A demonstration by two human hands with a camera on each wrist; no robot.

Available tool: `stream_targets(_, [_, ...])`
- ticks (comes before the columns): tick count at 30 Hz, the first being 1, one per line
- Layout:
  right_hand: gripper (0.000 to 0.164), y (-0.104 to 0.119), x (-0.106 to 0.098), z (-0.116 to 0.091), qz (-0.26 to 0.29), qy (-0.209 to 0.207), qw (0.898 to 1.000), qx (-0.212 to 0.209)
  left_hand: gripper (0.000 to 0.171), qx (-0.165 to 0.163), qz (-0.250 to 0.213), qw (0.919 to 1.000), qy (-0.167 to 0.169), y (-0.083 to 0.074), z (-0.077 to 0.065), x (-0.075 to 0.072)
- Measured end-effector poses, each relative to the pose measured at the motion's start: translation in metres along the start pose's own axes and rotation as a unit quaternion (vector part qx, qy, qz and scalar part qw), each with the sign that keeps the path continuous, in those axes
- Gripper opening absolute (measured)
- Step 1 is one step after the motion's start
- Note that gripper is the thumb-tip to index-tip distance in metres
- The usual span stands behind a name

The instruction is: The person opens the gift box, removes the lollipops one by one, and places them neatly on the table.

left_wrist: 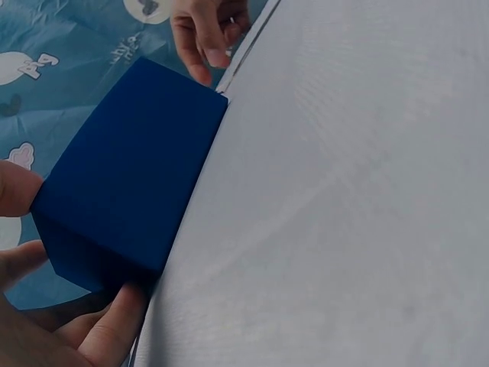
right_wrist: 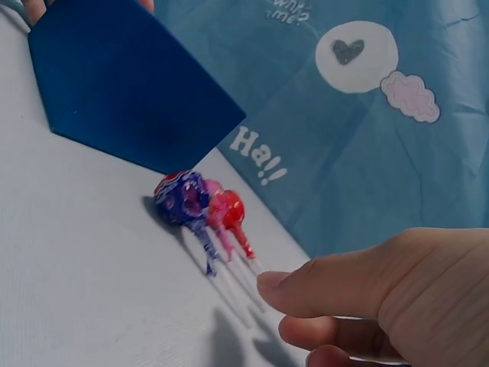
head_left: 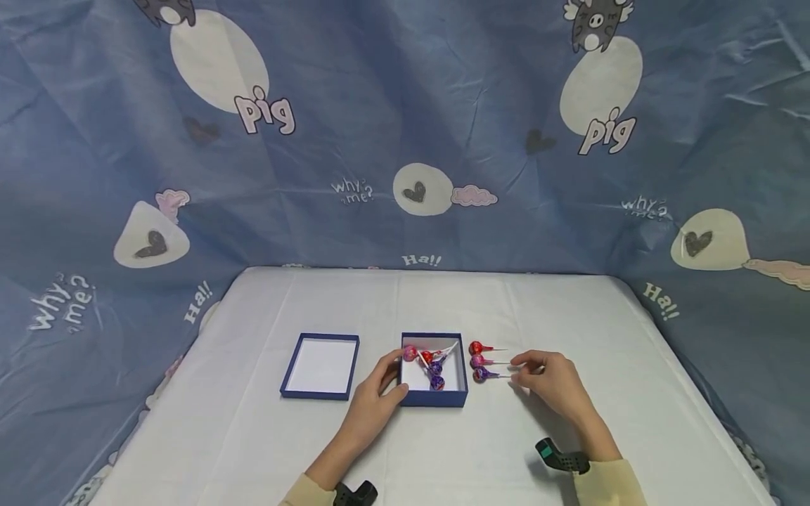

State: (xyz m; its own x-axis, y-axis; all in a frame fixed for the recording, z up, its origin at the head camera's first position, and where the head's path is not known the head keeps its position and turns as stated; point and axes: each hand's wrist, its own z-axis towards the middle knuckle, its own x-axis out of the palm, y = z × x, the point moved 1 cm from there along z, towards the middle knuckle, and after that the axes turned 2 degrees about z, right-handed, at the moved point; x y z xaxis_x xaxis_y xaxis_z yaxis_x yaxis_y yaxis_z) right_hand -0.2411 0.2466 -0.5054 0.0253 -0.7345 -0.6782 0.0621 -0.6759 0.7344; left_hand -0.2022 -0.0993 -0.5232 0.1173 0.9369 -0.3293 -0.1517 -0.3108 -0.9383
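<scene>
A blue box (head_left: 434,398) with a white inside stands on the table and holds several wrapped lollipops in pink, red and purple. My left hand (head_left: 373,404) grips its left side, the thumb near the front corner. To the right of the box lie a red lollipop (head_left: 477,348), a pink lollipop (head_left: 477,360) and a purple lollipop (head_left: 481,374) in a row, sticks pointing right. My right hand (head_left: 553,383) is at the stick ends, thumb and index finger apart. In the right wrist view, the thumb (right_wrist: 321,287) overlaps the sticks' ends.
A blue-rimmed lid (head_left: 319,396), white inside, lies left of the box. White cloth covers the table (head_left: 253,436). Behind and at the sides hangs a blue printed curtain (head_left: 354,133). Each wrist wears a dark strap (head_left: 563,460).
</scene>
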Motion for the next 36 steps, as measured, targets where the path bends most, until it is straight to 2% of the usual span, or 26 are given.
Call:
stream_targets(8, [0.023, 0.014, -0.009, 0.003, -0.007, -0.013, 1.0, -0.023, 0.06, 0.002, -0.003, 1.0, -0.001, 0.0, 0.0, -0.001])
stream_targets(14, [0.026, 0.021, -0.012, 0.005, -0.008, -0.007, 1.0, -0.03, 0.06, 0.006, 0.007, 0.9999, -0.005, 0.0, 0.002, -0.002])
stream_targets(20, [0.027, 0.03, -0.014, 0.009, -0.013, -0.011, 0.999, -0.044, 0.059, 0.016, -0.005, 0.9998, -0.004, -0.001, 0.002, -0.002])
stream_targets(27, [0.026, 0.047, -0.012, 0.014, -0.003, -0.004, 0.998, -0.063, 0.06, 0.019, -0.022, 0.9996, -0.006, 0.0, 0.002, -0.001])
stream_targets(36, [0.025, 0.07, -0.002, 0.014, 0.019, 0.009, 0.997, -0.074, 0.06, 0.007, 0.006, 0.9999, 0.006, 0.002, 0.0, -0.003])
